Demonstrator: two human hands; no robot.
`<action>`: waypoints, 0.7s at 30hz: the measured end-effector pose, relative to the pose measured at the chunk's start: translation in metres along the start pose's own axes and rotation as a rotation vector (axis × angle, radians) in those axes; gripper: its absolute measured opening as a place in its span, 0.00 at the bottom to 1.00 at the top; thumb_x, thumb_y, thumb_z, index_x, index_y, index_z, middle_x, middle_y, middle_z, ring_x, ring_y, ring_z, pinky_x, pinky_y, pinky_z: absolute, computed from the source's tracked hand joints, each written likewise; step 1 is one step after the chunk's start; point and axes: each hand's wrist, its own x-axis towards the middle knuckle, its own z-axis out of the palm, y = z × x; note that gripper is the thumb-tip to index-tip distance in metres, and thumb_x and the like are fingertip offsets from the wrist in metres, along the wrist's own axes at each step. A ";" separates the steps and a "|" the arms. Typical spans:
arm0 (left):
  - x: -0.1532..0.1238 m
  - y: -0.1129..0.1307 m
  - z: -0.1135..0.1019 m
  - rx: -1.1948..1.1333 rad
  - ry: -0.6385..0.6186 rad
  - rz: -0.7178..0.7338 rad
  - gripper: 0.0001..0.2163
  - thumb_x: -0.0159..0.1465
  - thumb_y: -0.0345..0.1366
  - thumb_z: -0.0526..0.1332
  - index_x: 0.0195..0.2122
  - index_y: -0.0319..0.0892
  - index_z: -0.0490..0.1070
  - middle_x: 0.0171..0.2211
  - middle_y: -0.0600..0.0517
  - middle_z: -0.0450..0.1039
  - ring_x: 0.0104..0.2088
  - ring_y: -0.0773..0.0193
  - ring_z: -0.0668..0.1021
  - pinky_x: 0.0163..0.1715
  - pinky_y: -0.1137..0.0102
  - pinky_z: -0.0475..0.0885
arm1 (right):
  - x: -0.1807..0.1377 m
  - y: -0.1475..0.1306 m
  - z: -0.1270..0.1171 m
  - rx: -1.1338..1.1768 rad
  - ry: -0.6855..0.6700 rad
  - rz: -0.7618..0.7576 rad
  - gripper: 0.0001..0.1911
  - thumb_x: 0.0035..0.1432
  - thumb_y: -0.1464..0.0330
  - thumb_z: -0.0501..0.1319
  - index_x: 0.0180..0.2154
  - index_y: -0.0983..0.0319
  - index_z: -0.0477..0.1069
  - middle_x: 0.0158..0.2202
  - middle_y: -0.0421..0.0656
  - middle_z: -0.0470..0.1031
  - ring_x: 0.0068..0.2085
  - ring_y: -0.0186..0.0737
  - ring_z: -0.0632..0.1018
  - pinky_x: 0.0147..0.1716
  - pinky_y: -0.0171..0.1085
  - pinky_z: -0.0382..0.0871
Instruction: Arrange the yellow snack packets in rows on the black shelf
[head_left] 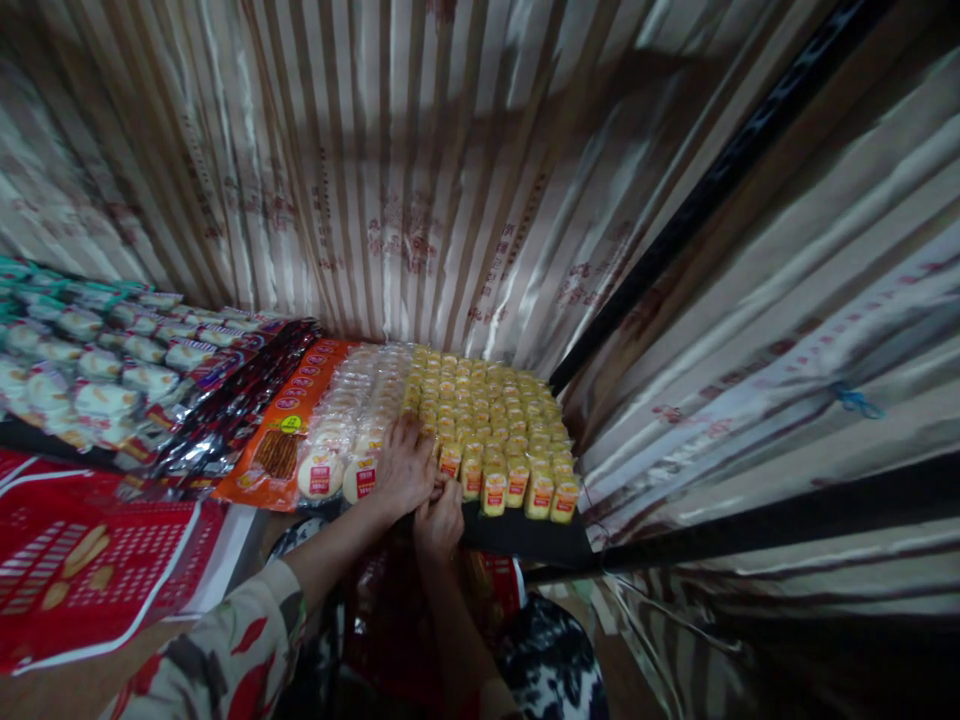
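Observation:
My left hand lies over the front of the shelf, where round white wrapped snacks meet rows of small yellow wrapped cakes. Its fingers curl down among the packs, and what they grip is hidden. Just below, my right hand meets the left one at the shelf's front edge. The right fingers are pinched together, and I cannot make out anything between them. The yellow packs have red and white labels and stand in tight rows to the right of both hands.
An orange snack bag and dark shiny bags stand to the left, beside many white packets. A red basket-patterned package is lower left. Striped sheeting hangs behind; a black pole slants at right.

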 end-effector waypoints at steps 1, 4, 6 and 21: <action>-0.001 0.000 0.000 0.007 0.004 -0.008 0.14 0.57 0.31 0.56 0.44 0.40 0.69 0.52 0.42 0.64 0.57 0.48 0.60 0.55 0.50 0.56 | 0.000 0.001 0.000 0.006 -0.006 -0.009 0.10 0.57 0.65 0.49 0.38 0.62 0.64 0.34 0.44 0.70 0.31 0.37 0.73 0.32 0.34 0.66; -0.002 0.000 0.001 0.008 0.007 -0.032 0.12 0.58 0.31 0.55 0.43 0.39 0.69 0.49 0.42 0.66 0.55 0.50 0.62 0.54 0.52 0.59 | 0.000 0.005 0.002 0.011 -0.023 -0.013 0.10 0.56 0.66 0.49 0.38 0.62 0.64 0.33 0.44 0.70 0.29 0.37 0.72 0.31 0.35 0.66; -0.001 0.001 0.002 0.005 0.006 -0.038 0.11 0.59 0.31 0.55 0.43 0.39 0.69 0.48 0.43 0.66 0.55 0.50 0.62 0.54 0.53 0.60 | 0.001 0.005 0.004 0.001 -0.023 0.016 0.10 0.56 0.65 0.50 0.38 0.62 0.64 0.34 0.44 0.70 0.28 0.37 0.72 0.29 0.34 0.65; -0.002 -0.008 0.011 -0.014 0.004 -0.055 0.11 0.61 0.37 0.57 0.43 0.39 0.68 0.50 0.42 0.65 0.58 0.49 0.59 0.55 0.52 0.59 | 0.001 0.005 0.005 -0.031 -0.008 0.003 0.17 0.58 0.57 0.49 0.41 0.61 0.66 0.34 0.43 0.69 0.28 0.35 0.72 0.28 0.33 0.65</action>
